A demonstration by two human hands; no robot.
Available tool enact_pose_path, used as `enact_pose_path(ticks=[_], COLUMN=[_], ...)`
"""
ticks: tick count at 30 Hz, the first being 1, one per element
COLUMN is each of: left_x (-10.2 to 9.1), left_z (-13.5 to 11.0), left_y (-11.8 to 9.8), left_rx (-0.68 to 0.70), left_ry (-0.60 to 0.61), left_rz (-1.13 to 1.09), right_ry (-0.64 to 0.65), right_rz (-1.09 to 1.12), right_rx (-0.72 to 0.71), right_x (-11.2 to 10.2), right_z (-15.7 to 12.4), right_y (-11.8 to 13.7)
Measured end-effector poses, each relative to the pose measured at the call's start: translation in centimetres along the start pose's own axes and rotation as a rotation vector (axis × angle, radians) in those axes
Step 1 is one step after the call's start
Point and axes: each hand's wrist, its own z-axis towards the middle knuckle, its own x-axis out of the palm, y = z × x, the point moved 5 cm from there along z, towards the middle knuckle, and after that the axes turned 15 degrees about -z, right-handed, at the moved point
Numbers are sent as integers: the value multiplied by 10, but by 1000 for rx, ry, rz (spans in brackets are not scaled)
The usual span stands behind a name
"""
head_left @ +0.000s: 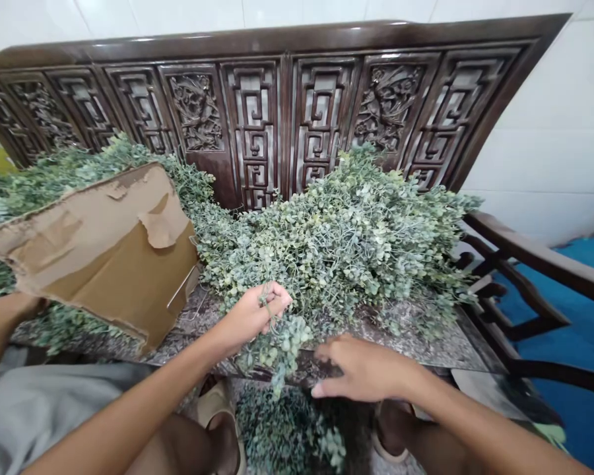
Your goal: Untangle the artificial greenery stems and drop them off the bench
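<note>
My left hand [260,307] is closed in a pinch on the thin stem of an artificial greenery sprig [280,346], whose pale grey-green leaves hang below my fingers. Just to the right, my right hand [356,366] is held with thumb and fingers apart and nothing in it, a little blurred. Behind both hands, a large pile of artificial greenery [346,244] with small round leaves covers the seat of a dark wooden bench [470,336]. More greenery [287,432] lies below the seat edge, between my feet.
A torn cardboard piece [123,257] leans over the greenery at left, by another person's hand [17,307]. Carved lattice panels [255,132] form the bench back. A wooden armrest [534,257] bounds the right side, with blue material [574,310] beyond it.
</note>
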Motion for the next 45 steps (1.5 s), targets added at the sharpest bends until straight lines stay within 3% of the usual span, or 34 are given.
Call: enact_pose_path(ticks=[2, 6, 10, 20, 26, 31, 38, 45], left_x=[5, 10, 12, 12, 22, 27, 26, 31], left_z=[2, 9, 11, 3, 1, 0, -1, -6], left_y=[1, 7, 7, 12, 5, 2, 8, 4], left_rx=[31, 76, 64, -119, -32, 29, 12, 17], left_ry=[44, 99, 123, 83, 87, 88, 90, 145], left_rz=[-59, -112, -112, -131, -95, 8, 2, -85], right_ry=[-79, -413, -538, -473, -283, -259, -233, -126], right_rz=[71, 306, 305, 320, 391, 382, 330, 508], right_rx=[74, 14, 19, -117, -211, -218, -165, -251], right_x=[-12, -37, -39, -41, -36, -38, -36, -34], right_z=[2, 7, 13, 15, 15, 15, 15, 13], right_y=[-8, -1, 3, -11, -2, -1, -2, 1])
